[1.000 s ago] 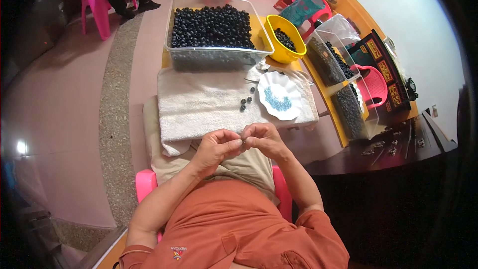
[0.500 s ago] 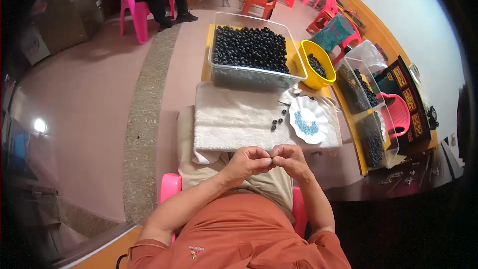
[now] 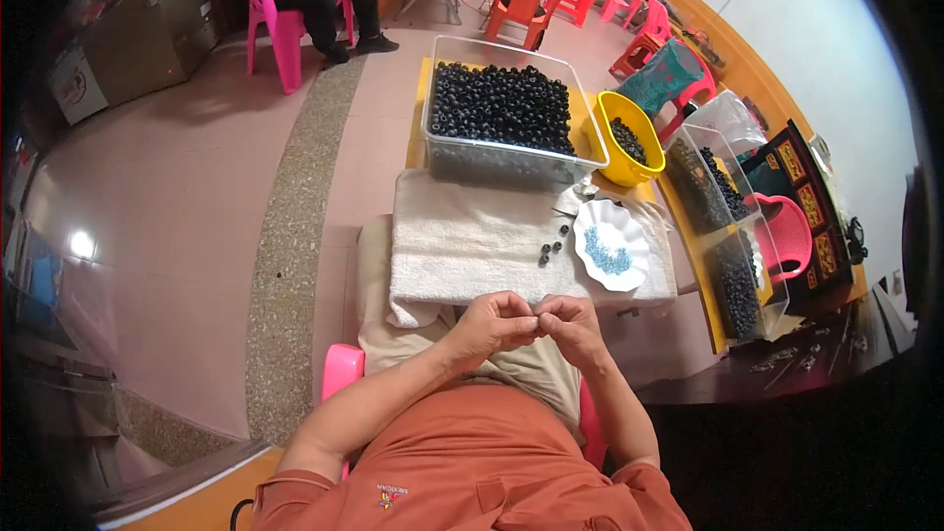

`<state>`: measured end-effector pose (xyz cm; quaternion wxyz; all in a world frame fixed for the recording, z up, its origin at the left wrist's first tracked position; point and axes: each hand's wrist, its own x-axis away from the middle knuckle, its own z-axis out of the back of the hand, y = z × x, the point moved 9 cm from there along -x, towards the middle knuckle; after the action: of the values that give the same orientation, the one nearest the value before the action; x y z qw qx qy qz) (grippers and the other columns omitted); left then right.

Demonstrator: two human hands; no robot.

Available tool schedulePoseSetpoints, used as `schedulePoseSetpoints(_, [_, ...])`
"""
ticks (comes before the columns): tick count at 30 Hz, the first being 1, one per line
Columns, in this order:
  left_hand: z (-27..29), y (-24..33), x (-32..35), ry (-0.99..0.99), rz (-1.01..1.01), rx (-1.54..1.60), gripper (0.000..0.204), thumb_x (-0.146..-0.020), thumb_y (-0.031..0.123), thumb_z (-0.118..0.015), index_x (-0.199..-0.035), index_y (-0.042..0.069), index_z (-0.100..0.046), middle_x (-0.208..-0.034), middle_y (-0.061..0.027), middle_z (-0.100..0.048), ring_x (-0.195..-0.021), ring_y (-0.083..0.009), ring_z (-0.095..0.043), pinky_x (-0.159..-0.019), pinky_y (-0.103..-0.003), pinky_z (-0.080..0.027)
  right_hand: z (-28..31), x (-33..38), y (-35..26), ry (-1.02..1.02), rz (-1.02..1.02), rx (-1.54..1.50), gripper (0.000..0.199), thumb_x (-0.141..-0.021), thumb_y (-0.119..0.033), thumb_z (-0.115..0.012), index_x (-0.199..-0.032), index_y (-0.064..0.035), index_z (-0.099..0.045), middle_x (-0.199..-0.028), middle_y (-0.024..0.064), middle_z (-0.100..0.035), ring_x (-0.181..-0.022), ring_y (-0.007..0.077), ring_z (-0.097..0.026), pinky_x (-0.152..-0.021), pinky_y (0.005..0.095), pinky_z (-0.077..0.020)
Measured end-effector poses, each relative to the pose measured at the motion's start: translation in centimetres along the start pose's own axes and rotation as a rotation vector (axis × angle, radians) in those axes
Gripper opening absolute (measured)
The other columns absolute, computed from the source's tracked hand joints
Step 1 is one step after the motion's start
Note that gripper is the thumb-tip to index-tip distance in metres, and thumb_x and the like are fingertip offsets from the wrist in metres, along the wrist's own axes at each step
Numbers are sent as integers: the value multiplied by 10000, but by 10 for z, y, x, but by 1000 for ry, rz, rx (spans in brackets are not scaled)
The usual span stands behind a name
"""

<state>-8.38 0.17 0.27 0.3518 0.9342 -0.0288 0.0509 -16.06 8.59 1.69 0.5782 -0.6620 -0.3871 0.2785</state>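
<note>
The view has swung left since a second ago. Left hand (image 3: 490,325) and right hand (image 3: 574,328) meet, thumbs and forefingers pinched together; I cannot tell what they hold. Beyond, four dark beads (image 3: 545,260) lie on the towel (image 3: 467,241), beside a white dish (image 3: 632,235) of blue granules (image 3: 607,257).

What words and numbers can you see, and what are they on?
Orange-red fabric shirt: small lettering by a colourful emblem; I won't copy it out.
Black upright panel with red-and-gold squares: marks inside, too small to read.
White flat panel at far left: a blurred round mark.
Black round beads: no writing that I can make out.
</note>
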Motion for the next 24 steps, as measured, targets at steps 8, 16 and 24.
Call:
schedulePoseSetpoints(8, [3,-3,1,59,30,138,100,-855,46,-671,-890,54,-578,-843,-38,-629,-749,-117,-606,-647,-240,-511,2,8,-8,48,225,315,109,-892,-60,-636,-946,32,-657,-881,70,-602,-774,115,-583,-656,228,-495])
schedulePoseSetpoints(16, [10,0,-1,100,-25,146,65,-870,65,-657,-869,65,-592,-872,-42,-639,-805,-132,-614,-739,-267,-518,-24,21,-38,116,594,682,236,-821,58,-665,-1046,-13,-650,-948,95,-581,-801,123,-546,-669,214,-437])
schedulePoseSetpoints(24, [14,-1,-3,94,-65,134,96,-880,76,-648,-942,27,-592,-915,-54,-628,-854,-145,-620,-791,-301,-534,-18,20,-35,279,517,627,155,-800,-3,-676,-954,-13,-680,-863,133,-668,-807,258,-628,-752,334,-481])
